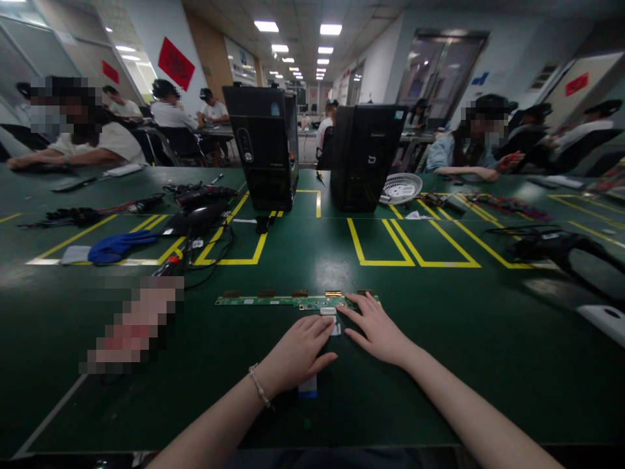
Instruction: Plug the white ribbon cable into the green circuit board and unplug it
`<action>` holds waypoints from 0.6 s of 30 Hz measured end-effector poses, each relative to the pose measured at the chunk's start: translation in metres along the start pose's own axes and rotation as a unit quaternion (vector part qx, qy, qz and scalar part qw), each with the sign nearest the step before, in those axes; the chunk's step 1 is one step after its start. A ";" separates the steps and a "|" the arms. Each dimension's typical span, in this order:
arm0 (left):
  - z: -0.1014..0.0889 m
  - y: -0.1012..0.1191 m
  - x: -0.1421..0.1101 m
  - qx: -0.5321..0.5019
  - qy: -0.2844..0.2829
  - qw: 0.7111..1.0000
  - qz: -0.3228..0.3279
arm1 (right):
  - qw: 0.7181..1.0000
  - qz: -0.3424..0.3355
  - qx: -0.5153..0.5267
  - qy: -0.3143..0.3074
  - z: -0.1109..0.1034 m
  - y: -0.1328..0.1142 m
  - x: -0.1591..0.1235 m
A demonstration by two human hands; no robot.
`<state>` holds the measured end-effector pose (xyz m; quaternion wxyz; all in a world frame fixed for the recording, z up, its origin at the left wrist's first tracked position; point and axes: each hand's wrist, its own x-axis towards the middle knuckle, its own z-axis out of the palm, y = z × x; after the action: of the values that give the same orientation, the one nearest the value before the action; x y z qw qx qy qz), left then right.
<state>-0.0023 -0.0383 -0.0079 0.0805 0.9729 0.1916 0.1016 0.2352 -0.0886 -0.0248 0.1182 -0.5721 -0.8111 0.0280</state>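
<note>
A long, narrow green circuit board (pixel 273 301) lies flat on the table, with copper-coloured tabs along its far edge. My right hand (pixel 375 331) is open, fingers spread, and its fingertips rest on the right part of the board. My left hand (pixel 299 348) is closed over a white flat ribbon cable (pixel 307 384), close to a white connector (pixel 328 311) on the board's near edge. The cable's blue-tipped end shows below that palm. Whether the cable sits inside the connector cannot be made out, as my fingers cover part of it.
Two black computer towers (pixel 263 150) stand across the green table (pixel 263 417). To the left lie a blue glove (pixel 122 246), black cables (pixel 209 260) and a blurred object (pixel 137 326). A white basket (pixel 401 188) and a black frame (pixel 561 251) are to the right. Several people sit beyond.
</note>
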 end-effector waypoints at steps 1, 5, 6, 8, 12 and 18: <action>0.000 0.001 0.000 0.001 -0.002 1.000 0.001 | 1.000 0.003 -0.001 0.002 0.000 0.000 0.000; 0.000 0.001 -0.001 -0.003 -0.006 1.000 0.002 | 1.000 0.013 -0.002 -0.002 -0.001 -0.001 0.001; 0.000 0.001 -0.001 -0.003 -0.007 1.000 0.000 | 1.000 0.012 -0.001 -0.004 -0.001 -0.001 0.001; 0.002 0.001 -0.001 -0.001 -0.004 1.000 -0.004 | 1.000 0.009 0.001 -0.008 -0.002 -0.001 0.002; 0.002 0.002 0.000 0.011 0.001 1.000 -0.006 | 1.000 0.006 0.005 -0.019 -0.004 0.001 0.001; 0.000 0.000 0.001 0.023 0.003 1.000 -0.006 | 1.000 0.004 0.010 -0.024 -0.004 0.003 0.000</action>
<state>-0.0012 -0.0381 -0.0077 0.0581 0.9730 0.2000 0.0993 0.2386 -0.0877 -0.0218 0.1043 -0.5733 -0.8112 0.0499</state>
